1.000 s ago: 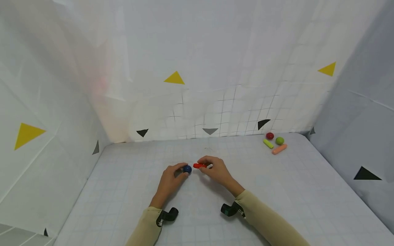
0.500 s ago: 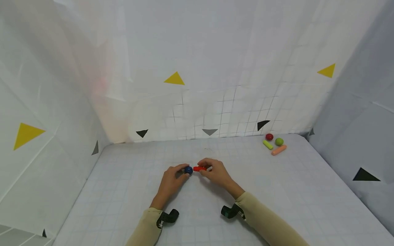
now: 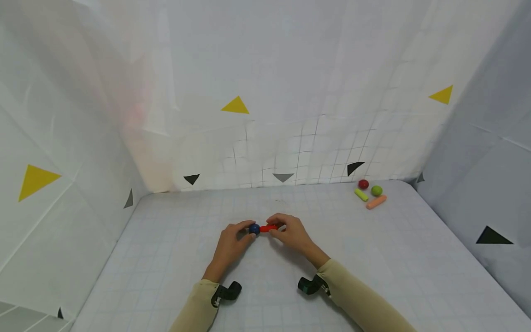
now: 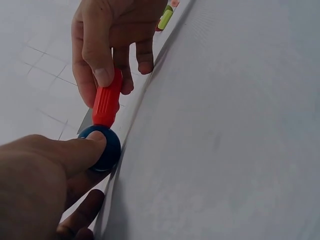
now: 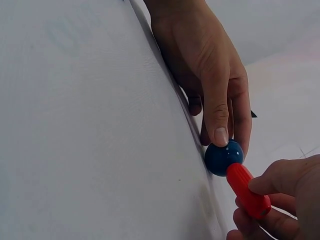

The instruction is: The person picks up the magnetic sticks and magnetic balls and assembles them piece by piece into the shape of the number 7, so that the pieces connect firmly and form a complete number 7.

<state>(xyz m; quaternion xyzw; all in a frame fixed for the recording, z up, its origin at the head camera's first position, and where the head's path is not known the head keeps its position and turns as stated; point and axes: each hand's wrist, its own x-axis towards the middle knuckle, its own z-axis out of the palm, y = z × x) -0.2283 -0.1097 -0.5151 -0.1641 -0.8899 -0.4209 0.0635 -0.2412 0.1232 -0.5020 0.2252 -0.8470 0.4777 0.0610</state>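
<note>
My left hand (image 3: 229, 243) pinches a glossy dark blue ball (image 5: 222, 159) between thumb and fingers. My right hand (image 3: 294, 234) pinches a short red ridged stick (image 5: 248, 192) by its far end. The stick's free end meets the side of the ball, and the two form a line between the hands. In the left wrist view the red stick (image 4: 106, 104) stands above the blue ball (image 4: 109, 150), touching it. Whether the tip is inserted into the ball cannot be seen.
At the table's back right lie a dark red ball (image 3: 363, 184), a green ball (image 3: 376, 190), a yellow-green stick (image 3: 361, 195) and an orange stick (image 3: 376, 202). White sheets with yellow and black triangles enclose the white table (image 3: 166, 286) at the back and sides.
The red stick was apart from the blue ball, a little to its right and above. My hands have drawn closer, and the stick now meets the ball.
</note>
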